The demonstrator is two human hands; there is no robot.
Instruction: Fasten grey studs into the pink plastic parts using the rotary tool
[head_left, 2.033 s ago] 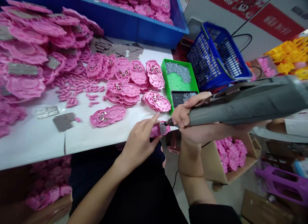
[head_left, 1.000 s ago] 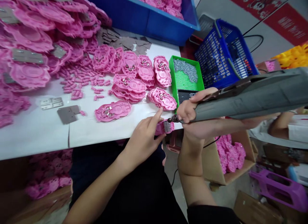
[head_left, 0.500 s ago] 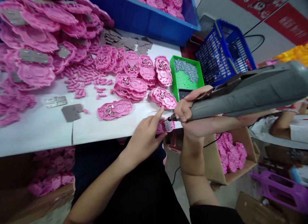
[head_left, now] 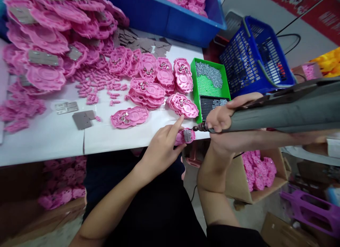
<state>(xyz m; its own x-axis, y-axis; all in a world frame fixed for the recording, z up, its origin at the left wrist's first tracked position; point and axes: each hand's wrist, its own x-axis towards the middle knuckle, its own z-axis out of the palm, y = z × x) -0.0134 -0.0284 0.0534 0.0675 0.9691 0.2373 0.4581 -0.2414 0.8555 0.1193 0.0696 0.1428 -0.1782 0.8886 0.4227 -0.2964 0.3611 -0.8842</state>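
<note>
screwdriver backs away from the gray plate, suggesting driving is paused, right hand wrapped around it, left hand half-curled, gripping the pink shell.

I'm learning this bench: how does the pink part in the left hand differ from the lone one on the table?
The held part carries a grey plate; the lone part shows shiny metal pieces. The left hand holds the held part; no hand touches the lone part. Both are pink.
</note>
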